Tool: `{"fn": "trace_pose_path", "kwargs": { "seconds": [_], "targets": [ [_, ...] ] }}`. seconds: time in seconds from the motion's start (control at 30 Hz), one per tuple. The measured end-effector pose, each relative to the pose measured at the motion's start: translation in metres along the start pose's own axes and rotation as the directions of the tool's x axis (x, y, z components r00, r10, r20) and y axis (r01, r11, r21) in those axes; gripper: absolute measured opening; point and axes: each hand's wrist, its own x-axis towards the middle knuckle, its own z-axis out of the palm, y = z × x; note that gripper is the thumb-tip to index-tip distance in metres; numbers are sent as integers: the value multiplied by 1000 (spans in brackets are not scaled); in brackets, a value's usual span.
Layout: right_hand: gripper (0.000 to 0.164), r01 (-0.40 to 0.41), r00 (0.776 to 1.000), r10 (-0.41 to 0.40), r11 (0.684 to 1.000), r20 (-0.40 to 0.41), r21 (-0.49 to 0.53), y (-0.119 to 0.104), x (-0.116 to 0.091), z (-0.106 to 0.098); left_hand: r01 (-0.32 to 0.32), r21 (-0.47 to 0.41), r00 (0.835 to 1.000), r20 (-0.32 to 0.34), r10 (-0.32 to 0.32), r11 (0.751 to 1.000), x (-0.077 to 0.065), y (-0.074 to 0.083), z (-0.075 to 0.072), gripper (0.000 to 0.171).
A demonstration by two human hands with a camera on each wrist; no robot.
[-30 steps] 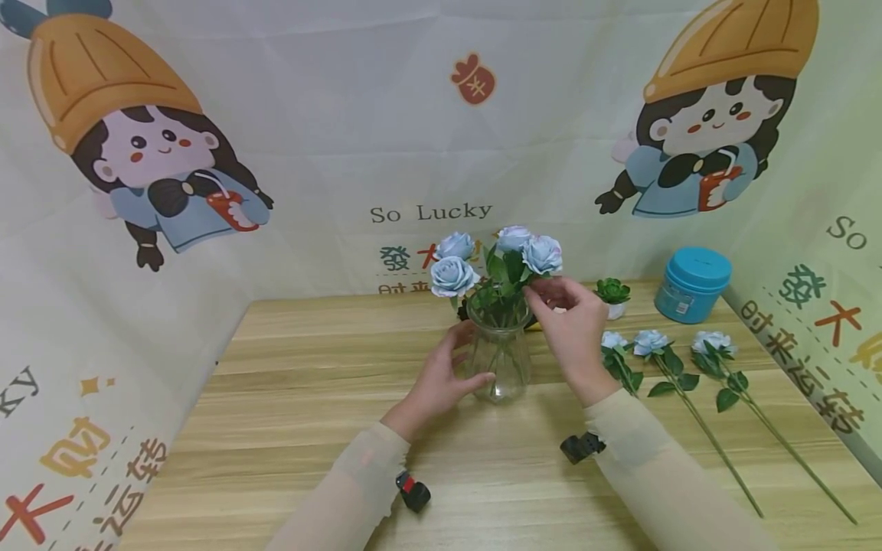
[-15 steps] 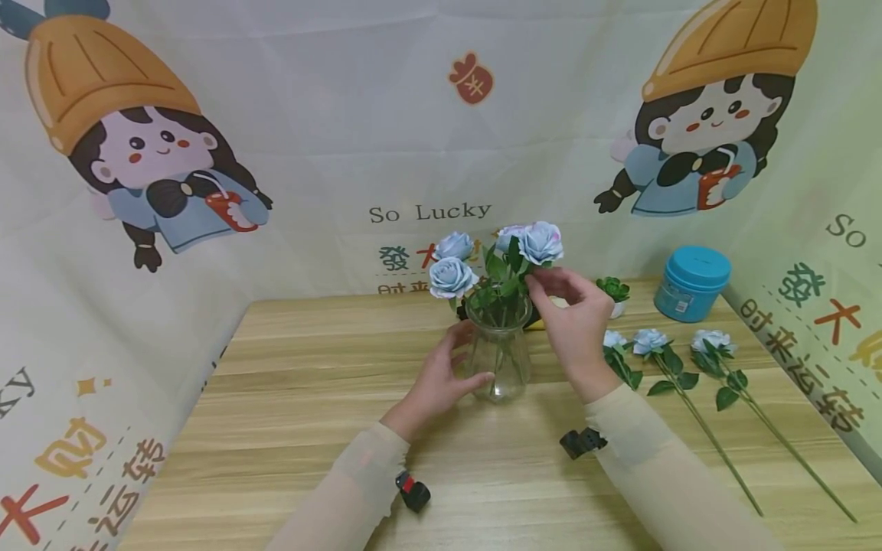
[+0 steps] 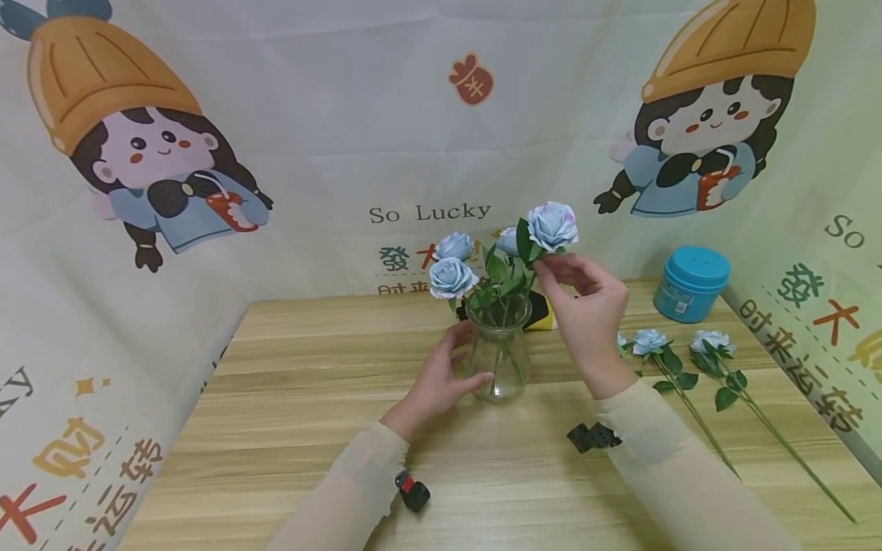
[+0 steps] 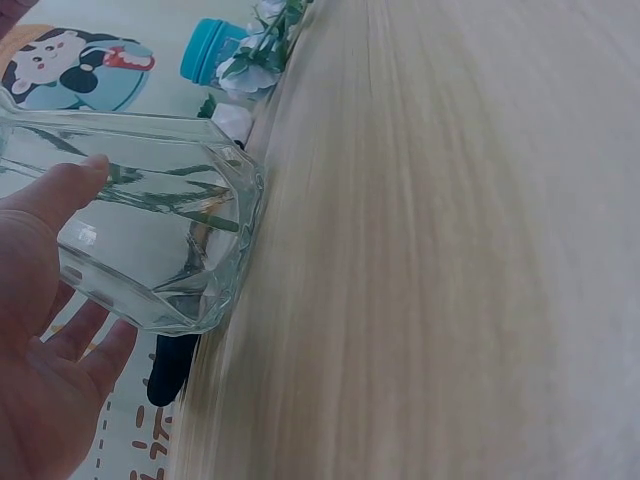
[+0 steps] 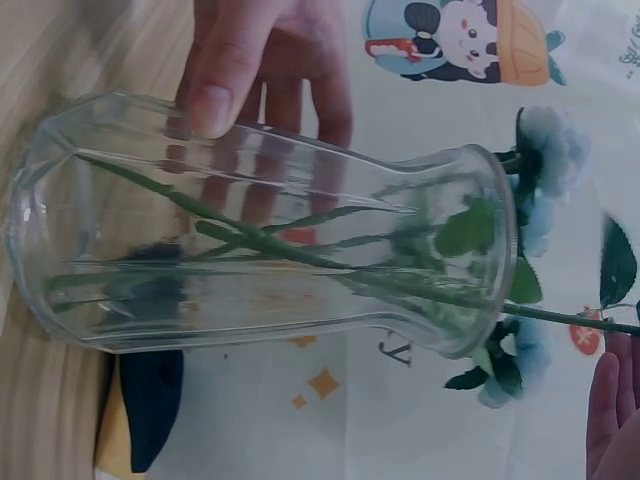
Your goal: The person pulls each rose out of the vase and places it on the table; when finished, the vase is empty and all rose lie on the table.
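- Still, the left hand (image 3: 441,375) holds the glass vase (image 3: 508,356) between parted thumb and fingers.
- Higher than before, the right hand (image 3: 589,310) pinches one blue rose (image 3: 553,226), its stem (image 5: 560,317) reaching into the vase beside other roses (image 3: 452,278).
- Behind: a lidded blue tub (image 3: 691,285).

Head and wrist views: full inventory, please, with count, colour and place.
Table: 1, wood-toned, centre
Backdrop: 1, pale, printed, behind and beside table
Vase: 1, clear, on table
Vase roses: 4, pale blue, heads above rim
Loose roses: 3, pale blue, table's right side; one mostly hidden
Tub: 1, blue, back right
Plant: 1, green, white pot, near tub
Black-yellow item: apparently 1, behind vase, partly hidden
Wrist devices: 2, black, one per wrist
Sleeves: 2, beige, foreground
Left hand: 1, holding vase's left side
Right hand: 1, pinching one rose's stem
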Motion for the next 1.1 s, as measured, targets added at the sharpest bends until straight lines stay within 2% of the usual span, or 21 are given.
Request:
{"fn": "trace_pose_path", "kwargs": {
  "seconds": [0.3, 0.63, 0.93, 1.1],
  "targets": [
    [15, 89, 996, -87, 994, -33, 67, -22, 14, -7, -4, -7, 1000, 2, 4, 1000, 3, 2, 0, 90],
    [13, 170, 983, -158, 973, -89, 155, -48, 26, -19, 3, -4, 1000, 2, -3, 1000, 3, 2, 0, 90],
    [9, 186, 970, -132, 945, -205, 270, -60, 35, -36, 26, -3, 1000, 2, -26, 1000, 0, 1, 0, 91],
    [11, 188, 966, -108, 919, -237, 346, -68, 40, -45, 21, 2, 1000, -2, -21, 1000, 0, 2, 0, 91]
  ]
}}
